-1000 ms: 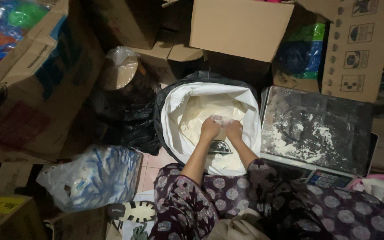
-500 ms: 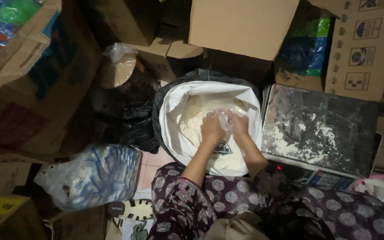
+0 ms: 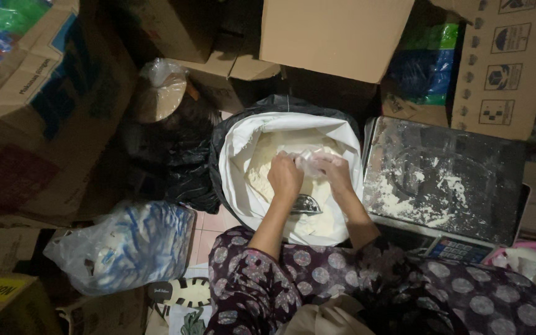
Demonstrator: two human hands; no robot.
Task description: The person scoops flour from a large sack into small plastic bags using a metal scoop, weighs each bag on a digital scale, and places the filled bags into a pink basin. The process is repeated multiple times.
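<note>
A big white sack [image 3: 237, 155] lined in black plastic stands open in front of me, filled with pale flour [image 3: 262, 170]. Over the flour, my left hand [image 3: 285, 175] and my right hand [image 3: 335, 172] together hold a small clear plastic bag [image 3: 308, 161], each gripping one side of its mouth. A metal scoop [image 3: 306, 203] lies in the flour just below my hands.
A flour-dusted metal weighing scale [image 3: 445, 177] sits to the right of the sack. Cardboard boxes [image 3: 336, 34] ring the space. A black plastic bag [image 3: 175, 161] and a clear bag of blue-and-white items [image 3: 125, 245] lie at left. My patterned knees [image 3: 367, 285] are below.
My hands have lifted slightly away from me over the flour with the small bag, and the scoop now lies exposed beneath them.
</note>
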